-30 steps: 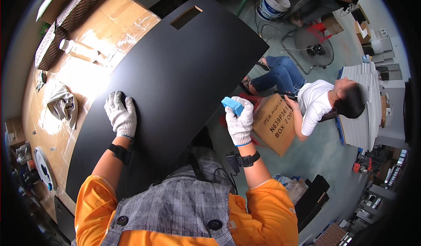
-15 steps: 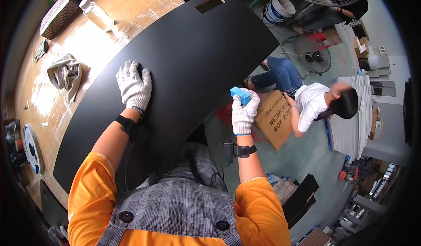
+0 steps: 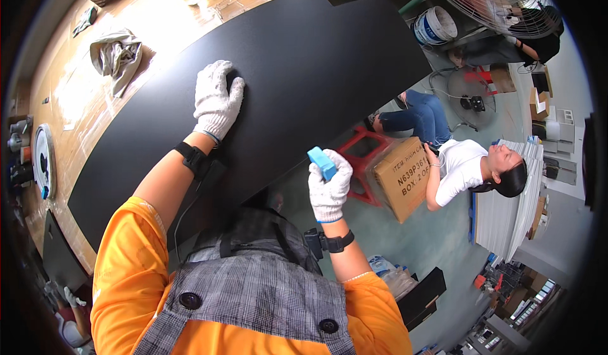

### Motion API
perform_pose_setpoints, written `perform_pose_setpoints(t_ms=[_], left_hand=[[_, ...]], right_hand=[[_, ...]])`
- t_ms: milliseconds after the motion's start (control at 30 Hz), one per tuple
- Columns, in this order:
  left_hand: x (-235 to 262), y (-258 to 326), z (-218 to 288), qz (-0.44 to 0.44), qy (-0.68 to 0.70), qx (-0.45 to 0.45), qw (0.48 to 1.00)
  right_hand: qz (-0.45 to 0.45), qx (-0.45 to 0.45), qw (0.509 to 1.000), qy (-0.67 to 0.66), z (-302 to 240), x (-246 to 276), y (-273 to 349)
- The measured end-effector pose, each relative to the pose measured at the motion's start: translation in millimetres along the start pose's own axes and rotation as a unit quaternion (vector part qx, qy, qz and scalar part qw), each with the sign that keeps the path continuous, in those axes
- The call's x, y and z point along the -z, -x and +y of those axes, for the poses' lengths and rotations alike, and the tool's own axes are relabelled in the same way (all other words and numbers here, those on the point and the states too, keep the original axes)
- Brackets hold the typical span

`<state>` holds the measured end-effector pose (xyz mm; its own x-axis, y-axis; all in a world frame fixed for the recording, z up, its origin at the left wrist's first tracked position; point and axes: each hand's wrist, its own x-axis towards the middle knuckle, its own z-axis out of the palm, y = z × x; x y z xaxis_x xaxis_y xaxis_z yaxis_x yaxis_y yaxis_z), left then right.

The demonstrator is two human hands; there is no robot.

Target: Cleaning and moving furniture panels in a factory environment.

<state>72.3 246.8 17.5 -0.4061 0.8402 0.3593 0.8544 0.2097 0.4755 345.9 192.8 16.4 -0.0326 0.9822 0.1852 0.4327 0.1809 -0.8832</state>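
A large black panel [image 3: 304, 57] with a rectangular cutout near its far end lies on the worktable. My left hand [image 3: 218, 98], in a white knit glove, rests on top of the panel with its fingers stretched out and holds nothing. Just off the panel's right edge is my right hand [image 3: 330, 190], gloved the same way. It is closed round a small blue block [image 3: 322, 163], whose upper end sticks out past the fingers. Black straps with small devices sit on both my wrists.
A film-covered worktable [image 3: 69, 101] carries a crumpled grey cloth [image 3: 118, 57]. To the right, a seated person [image 3: 459, 165] is beside a cardboard box [image 3: 400, 179] and a red stool [image 3: 361, 146]. Farther off are a bucket [image 3: 437, 25], a large fan [image 3: 484, 0] and stacked white boards [image 3: 510, 209].
My right hand has moved left toward the panel's edge, still with the blue block. My left hand stays flat on the panel. The whole view has shifted, and more of the red stool shows.
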Motion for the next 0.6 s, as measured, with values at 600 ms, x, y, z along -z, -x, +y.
perform_pose_setpoints(t_ms=[600], left_hand=[[203.1,280.9,-114.1,-0.004,-0.255,0.131,0.958]], right_hand=[[-0.103,0.070,0.991,-0.049,-10.2,-22.6,63.0]])
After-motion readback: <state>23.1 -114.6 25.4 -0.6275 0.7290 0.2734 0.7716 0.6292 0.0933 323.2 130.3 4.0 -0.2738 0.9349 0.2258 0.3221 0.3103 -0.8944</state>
